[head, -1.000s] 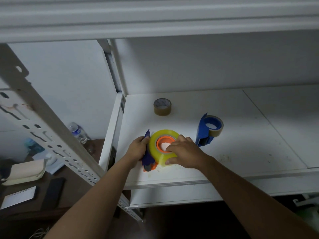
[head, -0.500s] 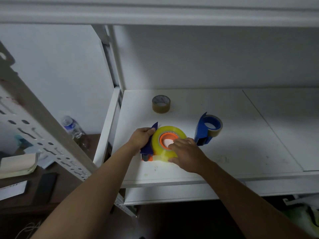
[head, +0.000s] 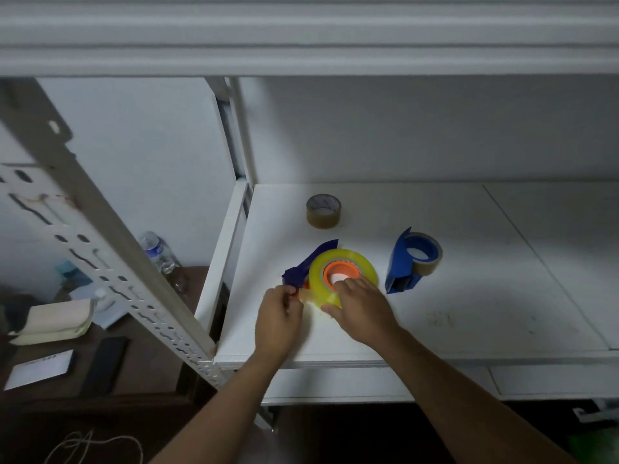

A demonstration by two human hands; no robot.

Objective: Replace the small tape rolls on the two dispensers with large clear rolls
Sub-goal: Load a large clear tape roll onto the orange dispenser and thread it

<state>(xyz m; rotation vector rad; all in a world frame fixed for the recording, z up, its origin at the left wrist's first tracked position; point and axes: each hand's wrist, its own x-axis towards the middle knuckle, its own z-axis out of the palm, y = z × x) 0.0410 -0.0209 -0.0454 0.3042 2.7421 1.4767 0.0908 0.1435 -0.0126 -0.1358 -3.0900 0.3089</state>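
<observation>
Head view, looking down at white shelf under an upper shelf board. Near front-left of shelf: dark blue dispenser with orange hub, large clear roll seated on hub, looks yellowish in this light. Right hand laid on near side of large clear roll, fingers curled over its rim and top face, thumb against the lower edge, gripping the roll. Left hand just left of roll, fingertips pressed together in a pinch at the dispenser's near end, next to a loose bit of tape coming off the roll; cannot tell whether pinch is on the tape end or on the dispenser body. Second blue dispenser to the right, apart from the first, standing on shelf, small brownish roll mounted on it. Loose small brown roll lying flat further back on shelf, behind the first dispenser, touching nothing. Light stains on shelf surface right of right hand. Left of shelf: perforated white metal upright running diagonally across frame. Beyond and below it, dark wooden counter with plastic water bottle, folded cream cloth or pouch, white card, dark flat rectangular thing, possibly a phone. Both forearms bare, entering from bottom edge.
</observation>
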